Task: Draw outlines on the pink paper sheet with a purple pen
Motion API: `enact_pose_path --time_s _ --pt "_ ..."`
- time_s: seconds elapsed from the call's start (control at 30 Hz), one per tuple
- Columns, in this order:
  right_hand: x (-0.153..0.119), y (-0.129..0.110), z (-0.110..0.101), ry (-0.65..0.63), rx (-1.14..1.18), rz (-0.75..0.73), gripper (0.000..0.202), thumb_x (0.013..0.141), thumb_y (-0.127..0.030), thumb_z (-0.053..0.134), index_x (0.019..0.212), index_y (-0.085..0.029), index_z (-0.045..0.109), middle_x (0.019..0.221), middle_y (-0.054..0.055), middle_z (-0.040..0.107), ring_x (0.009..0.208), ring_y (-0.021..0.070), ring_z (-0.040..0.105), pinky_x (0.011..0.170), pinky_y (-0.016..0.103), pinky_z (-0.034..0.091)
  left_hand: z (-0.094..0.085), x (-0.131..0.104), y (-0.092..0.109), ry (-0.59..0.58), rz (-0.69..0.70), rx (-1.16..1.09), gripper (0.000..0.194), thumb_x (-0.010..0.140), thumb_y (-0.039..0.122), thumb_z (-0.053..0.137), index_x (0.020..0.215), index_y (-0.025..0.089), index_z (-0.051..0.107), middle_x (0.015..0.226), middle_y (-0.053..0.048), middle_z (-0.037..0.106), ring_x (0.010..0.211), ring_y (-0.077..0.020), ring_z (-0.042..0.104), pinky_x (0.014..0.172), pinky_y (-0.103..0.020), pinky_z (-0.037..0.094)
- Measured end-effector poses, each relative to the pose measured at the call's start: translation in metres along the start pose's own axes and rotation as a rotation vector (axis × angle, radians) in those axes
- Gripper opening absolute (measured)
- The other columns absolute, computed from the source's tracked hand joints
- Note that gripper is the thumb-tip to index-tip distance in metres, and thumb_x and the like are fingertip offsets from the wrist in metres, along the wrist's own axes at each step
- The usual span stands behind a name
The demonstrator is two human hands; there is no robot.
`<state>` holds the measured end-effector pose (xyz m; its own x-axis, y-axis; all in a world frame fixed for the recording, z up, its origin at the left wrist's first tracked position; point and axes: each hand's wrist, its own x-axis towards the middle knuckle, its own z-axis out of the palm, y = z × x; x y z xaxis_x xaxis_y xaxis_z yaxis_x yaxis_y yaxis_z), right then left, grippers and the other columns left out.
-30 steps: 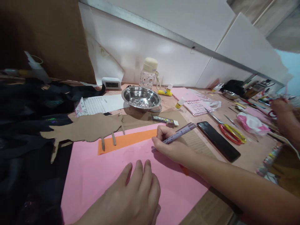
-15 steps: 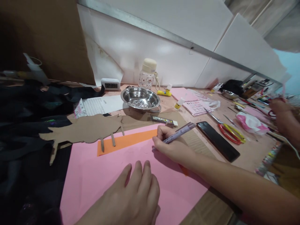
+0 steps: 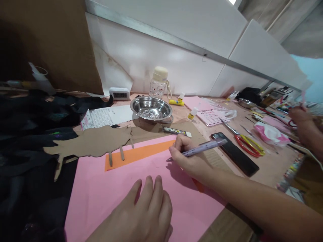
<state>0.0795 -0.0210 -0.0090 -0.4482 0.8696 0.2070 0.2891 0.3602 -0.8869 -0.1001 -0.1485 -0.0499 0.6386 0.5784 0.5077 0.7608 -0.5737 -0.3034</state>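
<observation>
My right hand [image 3: 188,156] is closed around a pale purple patterned pen [image 3: 202,148], its tip at or just above the pink paper [image 3: 96,195]. Faint marks show on the paper left of the tip. My left hand [image 3: 147,205] lies on the same sheet with its fingers out and holds nothing. Along the sheet's upper part runs an orange paper strip [image 3: 141,151], partly behind my right hand. A brown cardboard cutout with thin legs [image 3: 98,141] rests at the upper left, its legs over the orange strip.
Behind the paper stand a metal bowl [image 3: 151,108], a bottle [image 3: 158,82] and a digital clock [image 3: 119,93]. To the right lie a black phone [image 3: 234,154] and red-and-yellow-handled scissors [image 3: 249,145]. Another person's hand [image 3: 306,124] is at the far right.
My right hand has shifted slightly right, and the pen leans lower toward the right, its far end now over the phone. My left hand stays nearly in place.
</observation>
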Motion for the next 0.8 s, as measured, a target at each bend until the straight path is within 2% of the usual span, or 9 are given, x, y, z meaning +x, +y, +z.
enact_pose_path --time_s 0.13,0.23,0.3,0.4,0.6,0.7,0.8 --pt "-0.003 -0.01 -0.011 -0.116 0.086 0.026 0.026 0.097 -0.04 0.066 0.078 -0.024 0.058 0.063 -0.007 0.049 0.049 0.011 0.044 0.046 0.025 0.038 0.0 0.0 0.001 -0.002 0.002 -0.002 0.044 0.114 0.028 0.028 0.113 0.018 0.072 0.116 -0.008 0.083 0.1 -0.0245 0.079 0.086 -0.041 0.055" --pt "-0.007 -0.012 -0.012 -0.178 0.058 0.082 0.029 0.095 -0.046 0.071 0.079 -0.023 0.063 0.066 -0.005 0.054 0.054 0.0125 0.049 0.048 0.025 0.038 -0.003 0.0 0.0 0.01 0.02 -0.003 0.045 0.114 0.029 0.029 0.114 0.017 0.072 0.115 -0.01 0.083 0.099 -0.0254 0.078 0.085 -0.041 0.054" --pt "-0.009 -0.01 -0.008 -0.192 0.053 0.145 0.031 0.092 -0.047 0.076 0.078 -0.024 0.061 0.069 -0.003 0.058 0.06 0.0141 0.053 0.052 0.026 0.042 -0.005 0.0 -0.002 -0.009 0.017 -0.009 0.042 0.114 0.028 0.031 0.116 0.016 0.072 0.117 -0.01 0.083 0.103 -0.0261 0.077 0.088 -0.042 0.054" --pt "-0.01 -0.003 -0.001 -0.178 0.032 0.205 0.024 0.089 -0.037 0.077 0.081 -0.025 0.058 0.072 -0.003 0.06 0.063 0.0153 0.054 0.055 0.027 0.043 -0.007 -0.001 -0.002 -0.053 0.003 -0.019 0.04 0.114 0.029 0.032 0.12 0.016 0.07 0.12 -0.01 0.082 0.107 -0.0259 0.076 0.092 -0.042 0.054" --pt "-0.007 0.009 0.005 -0.154 -0.118 0.165 0.034 0.089 -0.031 0.075 0.073 -0.025 0.045 0.066 -0.007 0.052 0.059 0.0133 0.044 0.055 0.029 0.034 -0.004 -0.004 0.001 -0.068 -0.002 -0.025 0.04 0.115 0.033 0.032 0.124 0.015 0.067 0.124 -0.011 0.081 0.109 -0.0267 0.077 0.093 -0.043 0.056" --pt "-0.008 0.011 0.006 -0.111 -0.176 0.176 0.036 0.089 -0.031 0.074 0.072 -0.025 0.043 0.066 -0.007 0.051 0.06 0.0137 0.044 0.056 0.03 0.033 -0.005 -0.005 0.002 -0.08 -0.003 -0.051 0.039 0.114 0.032 0.033 0.125 0.014 0.067 0.126 -0.012 0.08 0.112 -0.0275 0.077 0.095 -0.043 0.056" --pt "-0.009 0.009 0.007 -0.128 -0.18 0.169 0.037 0.089 -0.034 0.074 0.072 -0.025 0.043 0.066 -0.007 0.051 0.061 0.014 0.045 0.057 0.03 0.032 -0.007 -0.005 0.001 -0.085 -0.011 -0.055 0.039 0.114 0.032 0.034 0.126 0.013 0.066 0.128 -0.014 0.079 0.113 -0.0286 0.076 0.095 -0.044 0.055"
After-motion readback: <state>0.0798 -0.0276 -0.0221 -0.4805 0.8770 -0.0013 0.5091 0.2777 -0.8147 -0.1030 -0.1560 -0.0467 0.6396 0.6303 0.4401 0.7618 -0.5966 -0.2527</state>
